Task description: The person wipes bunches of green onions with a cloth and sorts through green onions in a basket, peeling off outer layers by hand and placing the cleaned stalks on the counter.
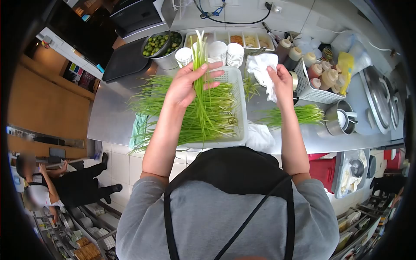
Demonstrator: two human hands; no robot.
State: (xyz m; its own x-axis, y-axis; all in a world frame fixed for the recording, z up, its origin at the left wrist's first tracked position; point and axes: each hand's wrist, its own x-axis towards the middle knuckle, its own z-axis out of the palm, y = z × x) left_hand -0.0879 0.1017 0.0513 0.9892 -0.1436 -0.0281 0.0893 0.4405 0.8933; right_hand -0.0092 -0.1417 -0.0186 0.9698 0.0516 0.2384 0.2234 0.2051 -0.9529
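Note:
My left hand (185,86) holds a bunch of green chives (198,58) upright, pale ends up, with its thumb across the stalks and the other fingers partly spread. Below it, many more chives (167,110) lie in a white plastic basket (240,99), their green tips hanging over its left side. Off to the right, my right hand (282,82) pinches a crumpled white cloth (261,71) above the counter. A smaller pile of chives (297,115) lies on the steel beside my right forearm.
Behind the basket stand stacked white cups (235,54), a bowl of green limes (156,45) and a topping tray (242,40). Sauce bottles (328,79) fill a white crate at right, near a metal pot (340,119). Another person (71,182) stands at lower left.

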